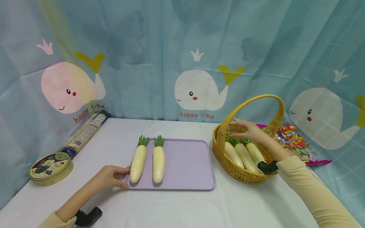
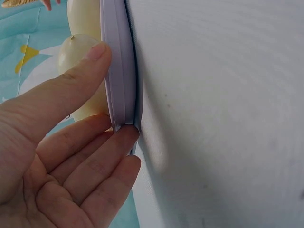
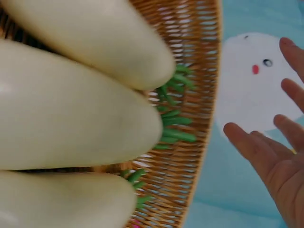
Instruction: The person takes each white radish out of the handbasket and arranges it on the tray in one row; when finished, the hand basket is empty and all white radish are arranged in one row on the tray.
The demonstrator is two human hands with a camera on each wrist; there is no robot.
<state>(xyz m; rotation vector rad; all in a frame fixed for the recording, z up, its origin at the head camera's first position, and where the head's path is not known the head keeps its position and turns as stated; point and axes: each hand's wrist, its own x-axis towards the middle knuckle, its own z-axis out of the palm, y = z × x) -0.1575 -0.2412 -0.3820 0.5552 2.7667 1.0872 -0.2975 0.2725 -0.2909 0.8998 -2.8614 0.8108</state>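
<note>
My left hand grips the near left corner of a pale lilac tray, the thumb at its front edge and the fingers round its side, as the left wrist view shows. On the tray's left half lie two white radishes side by side, their green tops pointing away. My right hand is over the wicker basket, fingers spread and holding nothing. Inside the basket lie three more white radishes; the middle radish fills much of the right wrist view, beside my spread fingers.
The basket's tall arched handle rises around my right hand. Behind it lies a colourful snack bag. At the left are a round tin and a long package. A whale-print curtain hangs behind the white table.
</note>
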